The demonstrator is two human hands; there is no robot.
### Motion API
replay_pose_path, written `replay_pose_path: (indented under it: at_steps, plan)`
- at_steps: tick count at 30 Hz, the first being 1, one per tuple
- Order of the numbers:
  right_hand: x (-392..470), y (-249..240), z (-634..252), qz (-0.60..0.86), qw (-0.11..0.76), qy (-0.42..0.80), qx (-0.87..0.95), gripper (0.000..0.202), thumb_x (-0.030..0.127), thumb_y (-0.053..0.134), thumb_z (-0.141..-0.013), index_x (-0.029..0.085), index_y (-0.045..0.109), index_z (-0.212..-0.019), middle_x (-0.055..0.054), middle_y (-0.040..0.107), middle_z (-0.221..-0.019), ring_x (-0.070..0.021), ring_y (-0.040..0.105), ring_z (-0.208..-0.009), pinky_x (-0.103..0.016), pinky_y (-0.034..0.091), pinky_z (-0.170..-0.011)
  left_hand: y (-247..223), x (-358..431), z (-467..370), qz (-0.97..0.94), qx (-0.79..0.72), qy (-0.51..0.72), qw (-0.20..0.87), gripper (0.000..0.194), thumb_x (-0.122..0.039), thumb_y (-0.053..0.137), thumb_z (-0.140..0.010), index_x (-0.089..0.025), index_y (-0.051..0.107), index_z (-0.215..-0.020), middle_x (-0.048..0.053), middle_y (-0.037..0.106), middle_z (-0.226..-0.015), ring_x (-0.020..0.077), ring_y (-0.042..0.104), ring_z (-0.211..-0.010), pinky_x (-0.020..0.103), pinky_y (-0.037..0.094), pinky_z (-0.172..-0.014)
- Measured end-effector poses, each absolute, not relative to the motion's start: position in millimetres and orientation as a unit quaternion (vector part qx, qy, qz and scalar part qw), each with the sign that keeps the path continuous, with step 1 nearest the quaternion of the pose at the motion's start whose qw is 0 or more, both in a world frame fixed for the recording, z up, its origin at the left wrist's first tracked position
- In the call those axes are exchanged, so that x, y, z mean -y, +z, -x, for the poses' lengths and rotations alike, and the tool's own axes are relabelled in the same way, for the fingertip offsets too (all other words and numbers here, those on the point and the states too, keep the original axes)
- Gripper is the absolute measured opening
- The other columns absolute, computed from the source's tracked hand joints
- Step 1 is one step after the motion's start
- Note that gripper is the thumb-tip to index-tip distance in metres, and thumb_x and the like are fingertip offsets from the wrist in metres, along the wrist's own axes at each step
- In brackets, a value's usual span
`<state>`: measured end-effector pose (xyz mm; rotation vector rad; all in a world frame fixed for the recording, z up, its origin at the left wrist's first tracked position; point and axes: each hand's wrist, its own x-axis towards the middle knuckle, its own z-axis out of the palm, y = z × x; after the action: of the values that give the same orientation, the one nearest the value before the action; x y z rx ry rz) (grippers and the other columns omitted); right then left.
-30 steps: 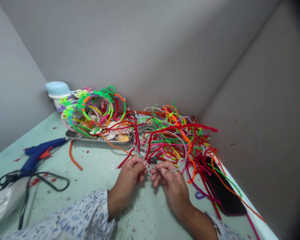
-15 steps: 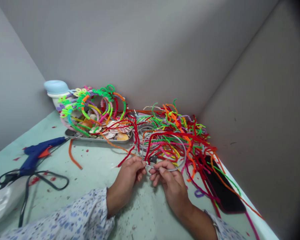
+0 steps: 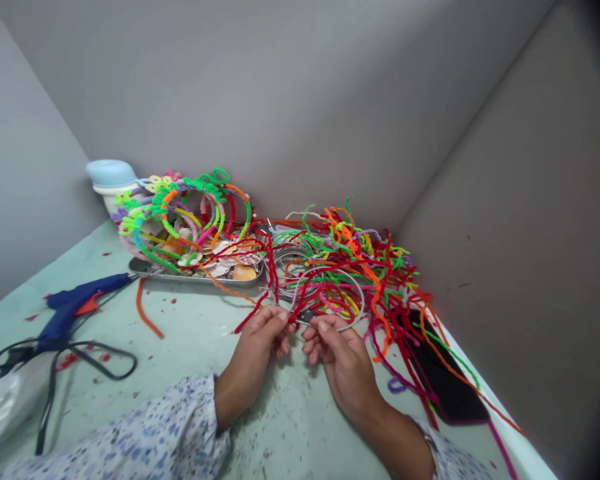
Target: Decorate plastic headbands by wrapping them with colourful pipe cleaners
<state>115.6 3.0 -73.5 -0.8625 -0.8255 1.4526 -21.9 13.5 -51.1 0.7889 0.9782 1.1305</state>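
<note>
A thin grey wire ring (image 3: 363,300) stands up between my hands, its lower part pinched in the fingers. My left hand (image 3: 260,347) holds the wire's left side between thumb and forefinger. On the other side, my right hand (image 3: 343,360) grips it the same way, thumb on top. Just behind the fingertips lie a dark tool (image 3: 306,316), partly hidden, and a coil of grey wire (image 3: 287,257). A heap of coloured fuzzy stems (image 3: 375,267), red, orange, green and more, spreads behind and right of the hands.
A metal tray (image 3: 210,280) of shells carries several fuzzy-wrapped rings (image 3: 163,213). A blue glue gun (image 3: 70,307) with a looped cord lies left, beside a plastic bag (image 3: 10,407). A bottle (image 3: 113,177) stands back left; a black phone (image 3: 445,380) lies right.
The wire ring has shifted slightly left and lower, and looks narrower. A red stem that arched over the ring has dropped back towards the heap. Both hands have barely moved.
</note>
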Motion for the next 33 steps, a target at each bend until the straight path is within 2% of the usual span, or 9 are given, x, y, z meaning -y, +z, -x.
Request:
replay_pose_path:
  at_steps: [9, 15, 24, 33]
  plan:
    - [-3.7, -72.4, -115.9, 0.365, 0.591, 0.637, 0.334, 0.013, 0.028, 0.062, -0.081, 0.015, 0.062, -0.083, -0.003, 0.067, -0.068, -0.0111, 0.061, -0.054, -0.018, 0.047, -0.046, -49.8, -13.1, 23.4, -0.426, -0.461, 0.507, 0.59, 0.015, -0.025, 0.063, -0.072, -0.018, 0.058, -0.084, -0.005, 0.053, -0.062, 0.0081, 0.045, -0.048, 0.019, 0.034, -0.047]
    - [-3.8, -71.5, -115.8, 0.365, 0.593, 0.639, 0.326, 0.013, 0.028, 0.063, -0.08, 0.015, 0.062, -0.083, -0.002, 0.067, -0.067, -0.0109, 0.06, -0.053, -0.018, 0.046, -0.044, -52.4, -15.6, 26.5, -0.482, -0.478, 0.496, 0.541, 0.014, -0.026, 0.062, -0.075, -0.017, 0.061, -0.085, -0.003, 0.056, -0.069, 0.0092, 0.045, -0.054, 0.02, 0.036, -0.051]
    - [-4.3, -70.6, -117.2, 0.368, 0.601, 0.634, 0.318, 0.013, 0.028, 0.064, -0.078, 0.016, 0.062, -0.081, -0.002, 0.067, -0.064, -0.0114, 0.059, -0.051, -0.018, 0.045, -0.042, -55.8, -13.7, 27.4, -0.531, -0.49, 0.482, 0.495, 0.015, -0.03, 0.061, -0.078, -0.019, 0.065, -0.086, -0.001, 0.059, -0.067, 0.0112, 0.048, -0.053, 0.021, 0.037, -0.052]
    - [-4.6, -69.9, -117.1, 0.365, 0.608, 0.629, 0.318, 0.013, 0.029, 0.063, -0.078, 0.016, 0.062, -0.079, -0.001, 0.066, -0.063, -0.0102, 0.058, -0.052, -0.017, 0.044, -0.043, -56.7, -13.3, 27.1, -0.573, -0.501, 0.465, 0.453, 0.013, -0.027, 0.056, -0.082, -0.021, 0.065, -0.089, 0.001, 0.062, -0.075, 0.0117, 0.048, -0.055, 0.022, 0.037, -0.052]
